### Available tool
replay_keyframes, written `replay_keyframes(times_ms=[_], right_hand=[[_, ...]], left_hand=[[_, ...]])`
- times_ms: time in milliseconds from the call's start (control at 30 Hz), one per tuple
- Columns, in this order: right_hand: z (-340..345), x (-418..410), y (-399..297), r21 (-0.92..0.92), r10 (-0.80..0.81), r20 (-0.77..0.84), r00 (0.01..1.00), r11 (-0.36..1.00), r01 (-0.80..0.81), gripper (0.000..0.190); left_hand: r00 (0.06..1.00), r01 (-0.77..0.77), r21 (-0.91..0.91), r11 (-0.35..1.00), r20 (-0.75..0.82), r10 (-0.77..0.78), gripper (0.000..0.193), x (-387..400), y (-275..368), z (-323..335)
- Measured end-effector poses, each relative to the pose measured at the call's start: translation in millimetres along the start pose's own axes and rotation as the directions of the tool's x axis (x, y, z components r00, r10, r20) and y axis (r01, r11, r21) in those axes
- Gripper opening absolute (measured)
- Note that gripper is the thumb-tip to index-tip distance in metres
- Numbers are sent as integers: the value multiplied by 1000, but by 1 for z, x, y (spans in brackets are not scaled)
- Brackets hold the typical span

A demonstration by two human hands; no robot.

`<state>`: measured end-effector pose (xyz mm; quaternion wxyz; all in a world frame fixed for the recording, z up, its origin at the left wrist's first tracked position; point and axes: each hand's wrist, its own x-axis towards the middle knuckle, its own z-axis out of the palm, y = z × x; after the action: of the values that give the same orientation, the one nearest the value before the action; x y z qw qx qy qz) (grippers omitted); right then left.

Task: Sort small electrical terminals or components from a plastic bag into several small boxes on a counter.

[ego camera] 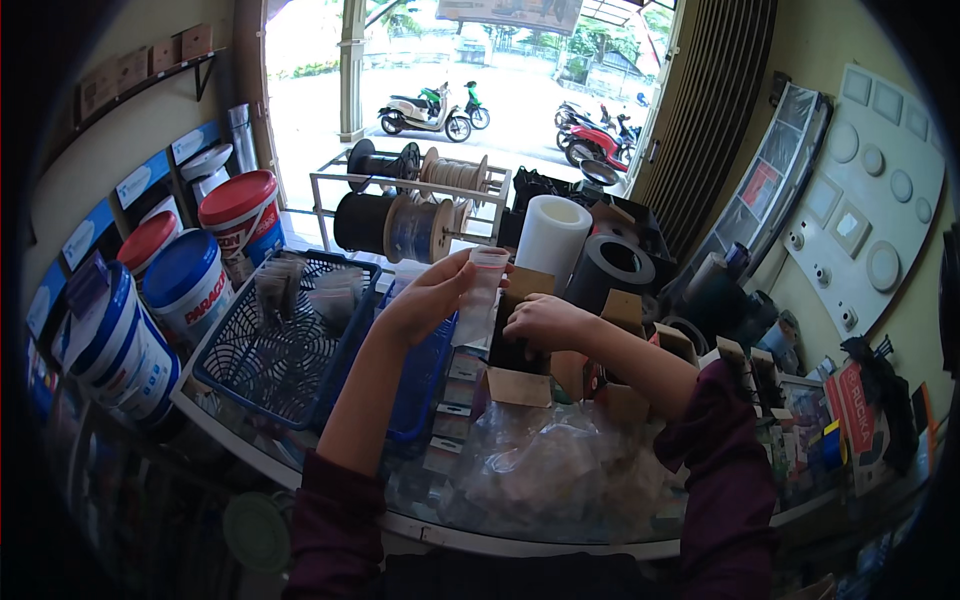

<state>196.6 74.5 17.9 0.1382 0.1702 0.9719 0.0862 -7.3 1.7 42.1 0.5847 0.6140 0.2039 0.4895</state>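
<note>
My left hand holds a small clear plastic bag upright, its mouth edged with a red line and standing open. Just to its right, my right hand reaches into an open cardboard box; its fingertips are partly hidden by the box, and what they touch cannot be made out. A heap of clear plastic bags lies on the glass counter in front of the box. Left of my left forearm is a dark blue plastic basket with small filled bags in it. A brighter blue basket sits partly behind that forearm.
More open cardboard boxes stand beneath and beside my right forearm. Beyond the counter are a rack of cable spools, a white roll and a dark roll. Several paint buckets line the left side.
</note>
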Motion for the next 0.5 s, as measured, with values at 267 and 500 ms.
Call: replay_keyframes(times_ms=[267, 500], right_hand=[[12, -2, 9, 68, -66, -104, 992, 995, 74, 24], [14, -3, 7, 32, -104, -124, 987, 994, 109, 19]], left_hand=[[999, -19, 88, 996, 41, 15, 46, 7, 3, 4], [1000, -29, 203, 979, 16, 26, 56, 10, -3, 3]])
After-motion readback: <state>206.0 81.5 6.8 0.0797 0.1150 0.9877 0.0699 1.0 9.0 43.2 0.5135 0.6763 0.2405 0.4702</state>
